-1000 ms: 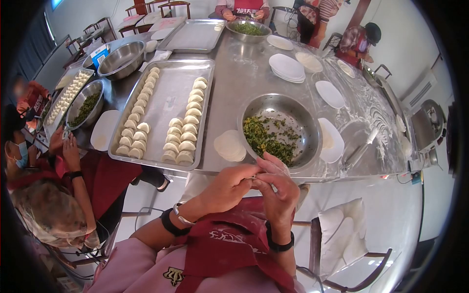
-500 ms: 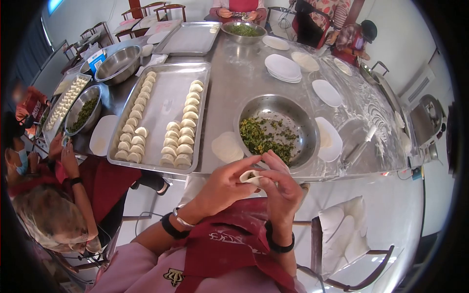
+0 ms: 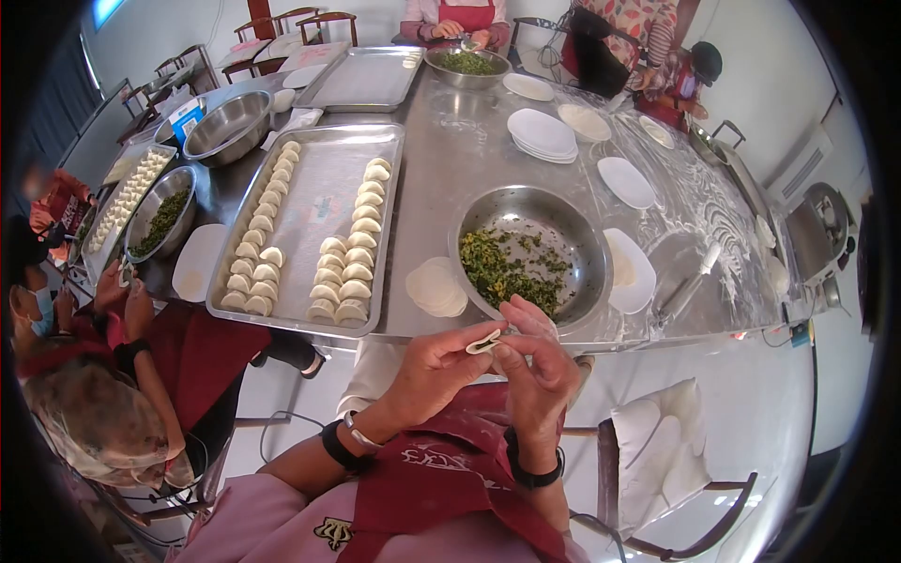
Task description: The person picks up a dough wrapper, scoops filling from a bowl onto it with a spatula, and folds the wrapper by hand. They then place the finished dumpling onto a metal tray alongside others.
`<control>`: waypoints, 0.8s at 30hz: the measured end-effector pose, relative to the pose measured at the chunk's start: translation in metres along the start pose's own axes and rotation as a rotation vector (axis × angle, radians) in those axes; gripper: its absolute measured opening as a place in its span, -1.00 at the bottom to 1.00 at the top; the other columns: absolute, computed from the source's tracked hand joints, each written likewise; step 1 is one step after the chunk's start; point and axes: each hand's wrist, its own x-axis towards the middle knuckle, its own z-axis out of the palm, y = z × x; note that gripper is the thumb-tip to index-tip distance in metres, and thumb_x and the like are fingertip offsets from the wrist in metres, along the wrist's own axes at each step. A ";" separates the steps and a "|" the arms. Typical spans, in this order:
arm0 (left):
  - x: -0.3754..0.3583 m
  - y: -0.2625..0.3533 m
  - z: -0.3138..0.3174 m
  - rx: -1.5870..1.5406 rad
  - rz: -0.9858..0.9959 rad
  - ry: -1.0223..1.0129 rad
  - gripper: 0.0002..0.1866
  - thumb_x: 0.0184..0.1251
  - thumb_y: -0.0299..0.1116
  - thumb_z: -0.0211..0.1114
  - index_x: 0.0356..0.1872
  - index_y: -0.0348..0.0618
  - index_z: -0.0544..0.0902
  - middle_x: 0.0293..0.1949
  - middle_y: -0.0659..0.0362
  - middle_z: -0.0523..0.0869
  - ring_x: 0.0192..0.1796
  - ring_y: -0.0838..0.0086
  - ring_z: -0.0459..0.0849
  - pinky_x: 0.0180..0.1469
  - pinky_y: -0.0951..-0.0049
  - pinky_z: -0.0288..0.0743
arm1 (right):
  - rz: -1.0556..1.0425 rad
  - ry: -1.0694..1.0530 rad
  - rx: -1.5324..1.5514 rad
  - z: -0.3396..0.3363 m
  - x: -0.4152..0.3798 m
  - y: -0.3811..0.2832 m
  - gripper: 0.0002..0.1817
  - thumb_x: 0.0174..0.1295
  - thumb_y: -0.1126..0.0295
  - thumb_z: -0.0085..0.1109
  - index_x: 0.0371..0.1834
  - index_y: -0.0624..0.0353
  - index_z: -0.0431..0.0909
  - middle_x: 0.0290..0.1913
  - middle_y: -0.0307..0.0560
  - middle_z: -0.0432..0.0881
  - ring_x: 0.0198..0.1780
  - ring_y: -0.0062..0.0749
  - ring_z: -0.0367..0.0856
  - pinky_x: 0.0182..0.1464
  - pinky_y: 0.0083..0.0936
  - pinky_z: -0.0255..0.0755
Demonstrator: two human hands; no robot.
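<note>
Between my two hands is a dumpling [image 3: 483,343], its pale wrapper folded over with a dark slit of filling showing. My left hand [image 3: 432,368] pinches its left side, and my right hand [image 3: 537,371] pinches the right side with thumb and fingers. Just beyond my fingers stands a steel bowl [image 3: 587,225] part filled with chopped green and yellow filling [image 3: 502,272]. Left of the bowl lies a stack of round wrappers [image 3: 435,287]. Farther left, a metal tray [image 3: 324,202] holds rows of folded dumplings [image 3: 358,253].
A plate with wrappers [image 3: 631,272] sits right of the bowl, near a rolling pin [image 3: 699,267] on the floured steel table [image 3: 450,159]. White plates [image 3: 542,133] are stacked behind. At left, a co-worker [image 3: 103,375] handles a dumpling; others work across the table. A chair [image 3: 657,460] stands at right.
The wrapper, gaping around its filling before, is now folded flatter with a narrow opening. My fingers have drawn closer around it, and both hands sit slightly lower.
</note>
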 end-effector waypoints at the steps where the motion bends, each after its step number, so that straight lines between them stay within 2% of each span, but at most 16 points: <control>1: 0.000 -0.001 -0.001 0.024 0.004 0.005 -0.53 0.51 -0.56 0.16 0.41 -0.32 0.41 0.17 0.09 0.63 0.10 0.52 0.65 0.16 0.51 0.58 | -0.008 -0.006 -0.008 0.000 0.000 0.001 -0.82 0.06 0.62 0.39 -0.24 0.31 0.75 0.04 0.16 0.74 0.31 0.00 0.57 0.30 -0.21 0.41; 4: 0.001 0.007 -0.001 0.003 0.005 0.003 -0.53 0.54 -0.51 0.15 0.42 -0.30 0.40 0.16 0.11 0.64 0.06 0.55 0.65 0.09 0.54 0.59 | -0.004 -0.050 -0.133 -0.001 0.003 0.000 -0.75 0.07 0.60 0.39 -0.15 0.31 0.74 0.07 0.16 0.73 0.32 0.02 0.55 0.30 -0.21 0.41; 7: 0.002 0.008 0.000 0.007 0.027 0.002 -0.51 0.56 -0.45 0.14 0.44 -0.29 0.36 0.11 0.16 0.66 0.03 0.61 0.63 0.04 0.56 0.58 | 0.080 0.019 0.003 0.007 0.009 -0.014 -0.69 0.06 0.58 0.39 -0.07 0.28 0.74 0.11 0.14 0.71 0.34 0.04 0.54 0.31 -0.19 0.41; 10: 0.003 0.005 -0.001 0.058 0.054 -0.013 -0.50 0.58 -0.44 0.12 0.47 -0.29 0.32 0.07 0.20 0.65 0.03 0.64 0.61 0.05 0.57 0.56 | 0.039 -0.090 -0.051 0.002 0.009 -0.006 -0.70 0.05 0.57 0.40 -0.09 0.26 0.74 0.13 0.13 0.70 0.35 0.04 0.52 0.30 -0.18 0.43; 14: 0.001 0.002 -0.001 0.037 0.033 -0.012 -0.48 0.60 -0.45 0.07 0.50 -0.27 0.27 0.07 0.23 0.64 0.04 0.64 0.60 0.09 0.57 0.54 | -0.039 -0.106 -0.138 0.000 0.004 0.005 -0.73 0.03 0.57 0.40 -0.15 0.25 0.75 0.09 0.15 0.72 0.33 0.05 0.55 0.29 -0.21 0.45; 17: 0.003 0.001 0.002 0.008 0.040 -0.006 -0.52 0.56 -0.51 0.05 0.45 -0.28 0.34 0.04 0.25 0.63 -0.01 0.68 0.59 0.04 0.58 0.53 | -0.055 -0.106 -0.163 0.002 0.001 0.006 -0.76 0.02 0.58 0.40 -0.19 0.25 0.75 0.06 0.15 0.73 0.30 0.04 0.58 0.27 -0.24 0.46; 19: 0.004 0.006 0.002 0.107 0.020 -0.057 -0.57 0.53 -0.53 0.06 0.38 -0.28 0.40 0.00 0.26 0.63 -0.06 0.70 0.57 -0.01 0.58 0.52 | -0.071 -0.112 -0.146 0.003 -0.001 0.009 -0.78 0.02 0.58 0.40 -0.21 0.25 0.75 0.04 0.14 0.74 0.28 0.02 0.59 0.27 -0.25 0.46; 24: 0.007 0.006 -0.006 0.134 -0.057 -0.092 -0.64 0.48 -0.55 0.07 0.26 -0.28 0.47 -0.05 0.28 0.63 -0.11 0.71 0.55 -0.07 0.59 0.49 | -0.098 -0.142 -0.183 0.000 0.000 0.012 -0.71 0.01 0.57 0.40 -0.14 0.28 0.73 0.04 0.16 0.73 0.29 0.06 0.58 0.29 -0.21 0.44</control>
